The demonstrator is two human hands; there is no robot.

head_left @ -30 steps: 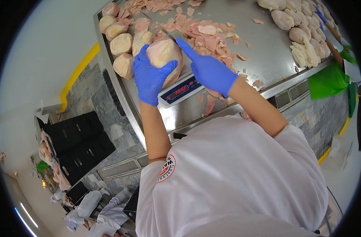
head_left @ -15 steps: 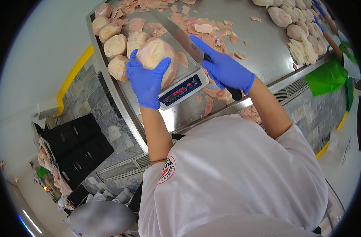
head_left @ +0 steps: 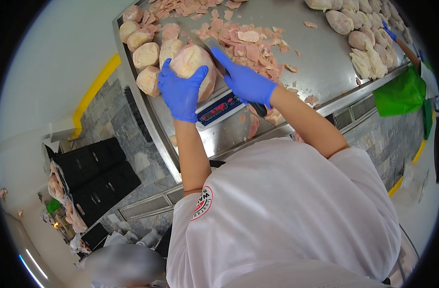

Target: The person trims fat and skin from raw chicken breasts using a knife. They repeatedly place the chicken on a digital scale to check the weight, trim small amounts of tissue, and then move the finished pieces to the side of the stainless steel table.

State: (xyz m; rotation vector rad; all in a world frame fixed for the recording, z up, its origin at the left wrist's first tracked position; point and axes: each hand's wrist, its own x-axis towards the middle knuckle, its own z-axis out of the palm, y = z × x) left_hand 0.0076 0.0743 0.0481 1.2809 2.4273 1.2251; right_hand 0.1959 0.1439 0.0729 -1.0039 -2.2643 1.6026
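Observation:
A large round piece of pale pink meat [head_left: 189, 61] rests on a digital scale [head_left: 218, 109] with a lit red display. My left hand [head_left: 180, 91], in a blue glove, grips the near side of this meat, thumb and fingers spread around it. In my blue-gloved right hand [head_left: 252, 85] is a knife [head_left: 261, 110]; its black handle end sticks out below my fist. The wide blade points away to the upper left, close along the right side of the meat. My right hand partly covers the knife and the scale's corner.
Several smaller round meat pieces [head_left: 146, 55] line the left side of the steel table [head_left: 320, 57]. Thin meat trimmings [head_left: 252, 53] lie heaped beyond the knife. At the far right are wrapped meat pieces [head_left: 339, 22] and another person's blue-gloved hand [head_left: 389, 33].
My right hand and the knife have moved left, bringing the blade up against or close to the large piece. My left hand keeps its hold. One of the other person's hands has dropped from sight.

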